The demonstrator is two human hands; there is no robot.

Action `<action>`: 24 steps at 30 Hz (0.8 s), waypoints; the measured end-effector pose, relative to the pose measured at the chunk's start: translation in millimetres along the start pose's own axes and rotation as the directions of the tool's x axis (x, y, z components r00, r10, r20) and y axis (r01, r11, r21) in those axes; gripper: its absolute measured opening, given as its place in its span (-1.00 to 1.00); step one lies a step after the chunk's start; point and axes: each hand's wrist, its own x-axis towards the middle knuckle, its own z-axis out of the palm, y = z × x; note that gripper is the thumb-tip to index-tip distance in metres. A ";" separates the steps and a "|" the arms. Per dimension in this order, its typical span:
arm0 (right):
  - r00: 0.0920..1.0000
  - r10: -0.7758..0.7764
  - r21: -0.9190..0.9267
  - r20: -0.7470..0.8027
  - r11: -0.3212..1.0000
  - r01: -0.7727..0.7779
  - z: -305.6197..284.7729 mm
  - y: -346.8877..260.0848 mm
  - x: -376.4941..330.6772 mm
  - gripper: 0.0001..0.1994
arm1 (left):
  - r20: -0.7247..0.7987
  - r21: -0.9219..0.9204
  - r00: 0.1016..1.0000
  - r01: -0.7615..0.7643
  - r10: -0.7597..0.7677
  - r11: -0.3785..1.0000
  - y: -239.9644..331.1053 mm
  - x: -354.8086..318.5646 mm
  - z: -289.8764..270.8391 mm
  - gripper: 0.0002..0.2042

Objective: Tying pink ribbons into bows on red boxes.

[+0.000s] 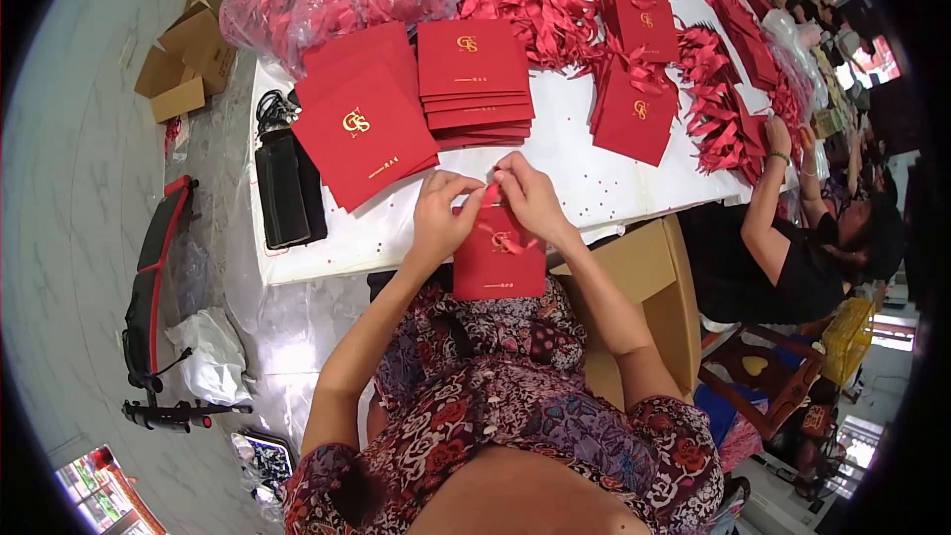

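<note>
A small red paper gift bag [500,277] with a gold emblem hangs at the table's near edge, over my lap. My left hand [446,216] pinches the red ribbon [490,195] at the top of this bag. From the other side, my right hand [532,200] has thumb and fingers closed on the same ribbon. A loose ribbon tail droops across the bag's front. Beyond my hands lie a fanned stack of flat red bags [362,139] and a neater stack [474,79] beside it. How the ribbon runs between my fingertips is partly hidden.
A black case [287,188] and a coiled cable [273,111] lie at the table's left edge. Ribbon piles [535,15] and ribboned bags [634,119] stand farther back. An open cardboard box [649,287] is at my right, near a co-worker in black [768,263].
</note>
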 end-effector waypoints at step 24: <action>0.912 0.374 0.634 -0.168 0.749 -0.190 -52.4 15.8 48.3 -0.84 | 0.119 -0.475 0.992 0.087 -0.034 0.875 80.5 -36.1 -40.3 -0.59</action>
